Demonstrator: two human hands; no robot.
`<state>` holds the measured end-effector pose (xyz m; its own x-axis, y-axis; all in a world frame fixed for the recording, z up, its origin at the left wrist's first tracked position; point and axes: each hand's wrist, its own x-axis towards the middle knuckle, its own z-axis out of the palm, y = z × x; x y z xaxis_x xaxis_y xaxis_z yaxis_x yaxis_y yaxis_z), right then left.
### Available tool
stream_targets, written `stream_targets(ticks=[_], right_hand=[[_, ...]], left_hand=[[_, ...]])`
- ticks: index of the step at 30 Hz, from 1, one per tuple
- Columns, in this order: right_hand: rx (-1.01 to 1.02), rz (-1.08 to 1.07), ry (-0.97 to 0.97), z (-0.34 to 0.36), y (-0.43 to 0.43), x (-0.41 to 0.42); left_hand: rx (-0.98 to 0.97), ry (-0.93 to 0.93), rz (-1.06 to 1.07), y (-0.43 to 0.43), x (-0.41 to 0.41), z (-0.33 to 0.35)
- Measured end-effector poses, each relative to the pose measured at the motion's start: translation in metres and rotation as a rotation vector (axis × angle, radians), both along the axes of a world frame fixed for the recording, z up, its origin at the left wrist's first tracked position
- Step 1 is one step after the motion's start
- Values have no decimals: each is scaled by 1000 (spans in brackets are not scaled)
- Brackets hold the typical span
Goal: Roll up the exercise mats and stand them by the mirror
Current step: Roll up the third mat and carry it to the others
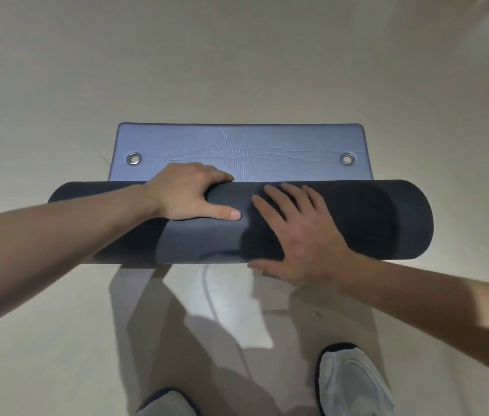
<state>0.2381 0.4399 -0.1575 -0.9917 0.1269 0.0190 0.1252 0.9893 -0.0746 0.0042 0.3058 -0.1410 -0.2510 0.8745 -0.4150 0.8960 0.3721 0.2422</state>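
Observation:
A dark grey exercise mat [372,220] lies across the floor in front of me, rolled into a thick cylinder. A short flat end of it [237,145] stays unrolled beyond the roll, blue-grey, with a metal eyelet near each far corner. My left hand [189,193] rests on top of the roll left of centre, fingers curled over its far side and thumb stretched along it. My right hand [300,232] lies flat on the roll just right of centre, fingers spread, thumb under the near edge. No mirror is in view.
The pale beige floor [57,85] stretches all around the mat. My two feet in white shoes [354,382] stand close behind the roll at the bottom of the view. A small pale object shows at the far right edge.

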Motion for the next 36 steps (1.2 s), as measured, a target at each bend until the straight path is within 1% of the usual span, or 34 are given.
stream_targets(ticks=[3,5,8,10,12,14,16,18,20,25,27,29,32,34,36], right_hand=[[116,35,-152,-11,6,9],[132,42,-201,-11,14,0],[97,24,-244,-5,30,-20],[61,21,-261,1,41,-32],[11,25,-272,7,51,-43],[-54,30,-288,13,62,-56],[-123,31,-312,17,74,-70],[-209,21,-327,22,83,-81],[-242,-11,-315,25,90,-86],[-128,-172,-115,25,88,-78],[-70,-182,-63,21,89,-70],[-13,-145,-86,15,95,-64],[82,-130,-172,11,109,-69],[65,-124,-256,15,118,-81],[-9,-107,-320,23,128,-95]], left_hand=[[83,112,-36,4,-6,0],[141,172,-28,3,-8,-1],[251,185,94,-3,-3,-1],[317,184,134,-11,5,-1],[376,206,121,-18,16,0],[408,259,63,-24,30,-1],[386,319,7,-28,43,-7],[322,354,-11,-28,50,-13],[277,395,-38,-25,47,-15],[236,407,-52,-8,20,-12],[211,393,-41,2,9,-11],[165,379,-27,13,-4,-8],[89,344,-6,28,-22,-4],[39,313,5,39,-33,-1],[14,257,23,50,-44,4]])
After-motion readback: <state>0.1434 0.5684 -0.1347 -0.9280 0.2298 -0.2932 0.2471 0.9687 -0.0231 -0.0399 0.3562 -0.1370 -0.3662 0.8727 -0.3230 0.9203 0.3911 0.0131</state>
